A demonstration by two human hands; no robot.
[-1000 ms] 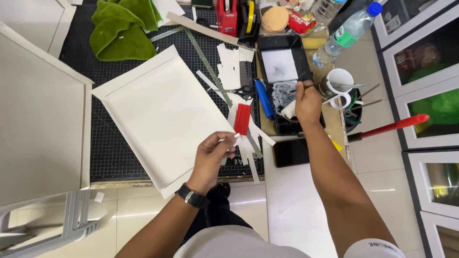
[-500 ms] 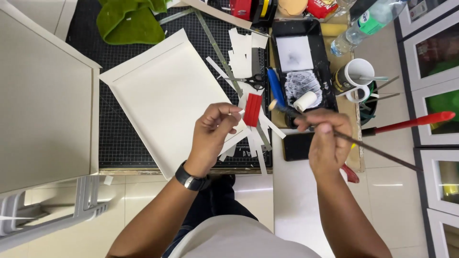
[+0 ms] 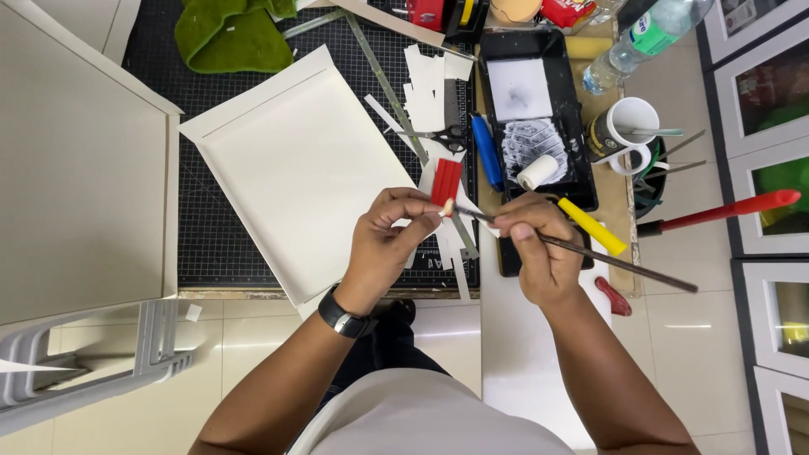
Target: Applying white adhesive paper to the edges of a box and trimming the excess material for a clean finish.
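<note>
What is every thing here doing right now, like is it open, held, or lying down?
Left hand: pinching a small piece at the fingertips.
Right hand: gripping the thin paintbrush, tip at the left fingers.
Scissors: lying on the cutting mat, blades nearly shut.
Paint tray: holds white paint and a small roller.
Water bottle: lying down, capped.
Green cloth: crumpled.
White panel: lying flat.

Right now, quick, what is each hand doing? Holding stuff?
Left hand: fingers closed, pinching a small white piece, too small to tell what.
Right hand: closed on a thin paintbrush, its tip at that piece.
</note>
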